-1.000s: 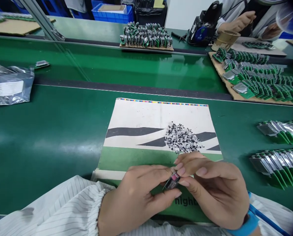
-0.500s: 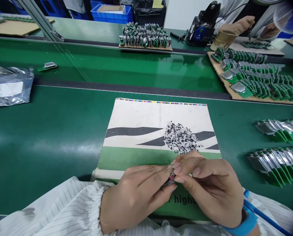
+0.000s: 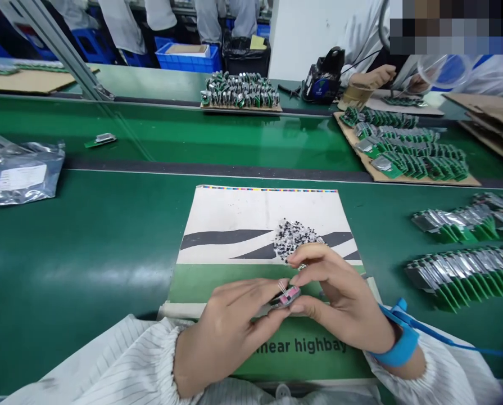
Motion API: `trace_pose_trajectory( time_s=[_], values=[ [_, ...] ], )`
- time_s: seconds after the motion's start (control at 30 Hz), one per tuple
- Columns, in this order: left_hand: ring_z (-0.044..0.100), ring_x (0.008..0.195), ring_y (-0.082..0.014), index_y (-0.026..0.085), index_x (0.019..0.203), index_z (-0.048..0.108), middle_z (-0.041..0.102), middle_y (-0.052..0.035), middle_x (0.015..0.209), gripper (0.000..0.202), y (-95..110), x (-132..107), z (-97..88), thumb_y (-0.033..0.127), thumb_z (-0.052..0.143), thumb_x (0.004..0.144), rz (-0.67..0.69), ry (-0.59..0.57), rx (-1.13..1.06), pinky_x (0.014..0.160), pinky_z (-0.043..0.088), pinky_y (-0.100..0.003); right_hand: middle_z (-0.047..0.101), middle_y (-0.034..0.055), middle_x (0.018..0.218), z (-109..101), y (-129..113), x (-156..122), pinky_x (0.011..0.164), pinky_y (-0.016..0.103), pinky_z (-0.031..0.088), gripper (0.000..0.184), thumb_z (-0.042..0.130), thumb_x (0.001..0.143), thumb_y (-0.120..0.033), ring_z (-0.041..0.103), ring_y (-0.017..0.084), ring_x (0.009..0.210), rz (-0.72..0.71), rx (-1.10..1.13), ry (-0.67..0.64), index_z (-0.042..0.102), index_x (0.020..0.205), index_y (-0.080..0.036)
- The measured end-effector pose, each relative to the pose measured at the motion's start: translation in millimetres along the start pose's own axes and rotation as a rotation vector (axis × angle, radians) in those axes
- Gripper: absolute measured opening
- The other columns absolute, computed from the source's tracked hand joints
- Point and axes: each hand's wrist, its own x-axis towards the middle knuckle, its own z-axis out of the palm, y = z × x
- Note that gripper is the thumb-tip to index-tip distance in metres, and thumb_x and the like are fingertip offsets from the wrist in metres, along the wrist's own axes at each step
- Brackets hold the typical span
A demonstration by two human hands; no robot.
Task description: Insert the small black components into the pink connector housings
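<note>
Over the lower part of a printed cardboard sheet (image 3: 230, 208), my left hand (image 3: 230, 329) is closed on a small circuit board (image 3: 288, 296). The board has a pink part on its face, and thin metal leads stick up from it. My right hand (image 3: 339, 298) has its thumb and a finger at the board's right end, with another finger raised above. Between its upper fingers show some thin leads (image 3: 302, 266), partly hidden. Just beyond lies a pile of small black-headed components with wire leads (image 3: 295, 237). A blue wrist strap (image 3: 397, 340) circles my right wrist.
Rows of green boards with silver parts (image 3: 466, 275) stand at right. More boards sit on a cardboard tray (image 3: 361, 163) and on another at the back (image 3: 240, 93). A silver bag (image 3: 23, 177) lies left. Across the bench, a person's hand (image 3: 377, 76) is near a tan cup (image 3: 354, 97).
My right hand's fingers have lifted and spread, uncovering more of the board and its pink part. The left hand keeps its hold. The camera view has tilted up and shifted right.
</note>
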Motion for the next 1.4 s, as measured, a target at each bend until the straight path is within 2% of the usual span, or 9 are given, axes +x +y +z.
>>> trace_pose_trajectory(
  time_s=[0.2,0.3,0.37,0.47,0.6,0.87,1.03,1.23,1.4],
  values=[
    [0.073,0.092,-0.0222,0.044,0.143,0.030,0.069,-0.0025,0.118,0.068,-17.8,-9.1,3.4,0.034,0.064,0.086,-0.262,0.026,-0.130,0.044,0.058,-0.016,0.063,0.0047,0.097,-19.3,1.8,11.3,0.082,0.039,0.051,0.012,0.055,0.092,-0.019,0.059,0.020,0.097,-0.142,-0.051,0.228,0.054,0.103,-0.025],
    [0.073,0.089,-0.0240,0.043,0.140,0.037,0.071,-0.0031,0.110,0.061,-28.4,-9.1,7.4,0.032,0.063,0.086,-0.275,0.061,-0.114,0.031,0.049,-0.012,0.063,0.0038,0.095,-64.4,2.3,8.4,0.082,0.037,0.052,0.013,0.061,0.088,-0.021,0.062,0.019,0.093,-0.089,-0.324,0.594,0.056,0.100,-0.024],
    [0.073,0.088,-0.0238,0.042,0.134,0.044,0.072,-0.0025,0.102,0.053,-31.7,-7.8,8.5,0.030,0.062,0.085,-0.262,0.054,-0.077,0.027,0.044,-0.010,0.065,0.0046,0.096,-103.2,2.2,2.2,0.080,0.035,0.052,0.015,0.064,0.086,-0.029,0.065,0.019,0.091,0.091,-0.567,0.785,0.058,0.098,-0.022],
    [0.071,0.085,-0.0213,0.040,0.123,0.053,0.071,-0.0011,0.097,0.041,-32.2,-5.9,7.4,0.026,0.061,0.085,-0.215,0.027,-0.062,0.027,0.042,-0.008,0.069,0.0067,0.096,-155.4,8.8,-6.1,0.074,0.031,0.051,0.019,0.061,0.086,-0.034,0.066,0.021,0.088,0.609,-1.077,0.591,0.058,0.098,-0.020],
    [0.070,0.083,-0.0194,0.037,0.114,0.058,0.070,-0.0007,0.098,0.031,-31.5,-4.2,5.8,0.025,0.059,0.085,-0.185,-0.009,-0.077,0.031,0.047,-0.009,0.071,0.0088,0.080,-187.7,33.4,-6.0,0.066,0.031,0.047,0.012,0.069,0.077,-0.026,0.067,0.025,0.080,0.817,-1.231,0.347,0.062,0.083,-0.017],
    [0.071,0.077,-0.0190,0.032,0.112,0.059,0.072,-0.0017,0.094,0.026,-33.1,3.9,2.5,0.026,0.056,0.086,-0.267,-0.033,-0.074,0.032,0.046,-0.013,0.068,0.0079,0.092,-180.1,69.3,-0.5,0.080,0.039,0.046,0.012,0.063,0.084,-0.024,0.062,0.023,0.093,0.980,-1.468,0.142,0.064,0.089,-0.013],
    [0.072,0.082,-0.0206,0.026,0.106,0.062,0.073,-0.0035,0.092,0.022,-30.6,10.1,0.1,0.027,0.054,0.086,-0.311,-0.050,-0.073,0.033,0.046,-0.014,0.065,0.0221,0.103,-168.1,58.7,2.2,0.079,0.047,0.041,0.020,0.063,0.083,-0.025,0.057,0.037,0.101,0.926,-1.461,0.131,0.063,0.097,-0.010],
    [0.071,0.084,-0.0218,0.023,0.101,0.065,0.074,-0.0059,0.093,0.019,-33.6,14.8,-0.9,0.029,0.054,0.087,-0.332,-0.057,-0.093,0.033,0.045,-0.016,0.067,0.0055,0.095,-107.8,29.6,15.1,0.081,0.033,0.042,0.005,0.064,0.084,-0.021,0.059,0.022,0.095,0.648,-1.127,-0.164,0.066,0.088,-0.021],
    [0.071,0.081,-0.0205,0.021,0.091,0.068,0.074,-0.0060,0.092,0.019,-47.5,25.6,-8.1,0.034,0.056,0.086,-0.391,0.019,-0.066,0.068,0.060,-0.028,0.068,0.0019,0.087,-70.6,26.3,18.2,0.077,0.032,0.043,0.010,0.072,0.076,-0.013,0.059,0.021,0.090,0.547,-0.907,-0.322,0.066,0.080,-0.021]
  ],
)
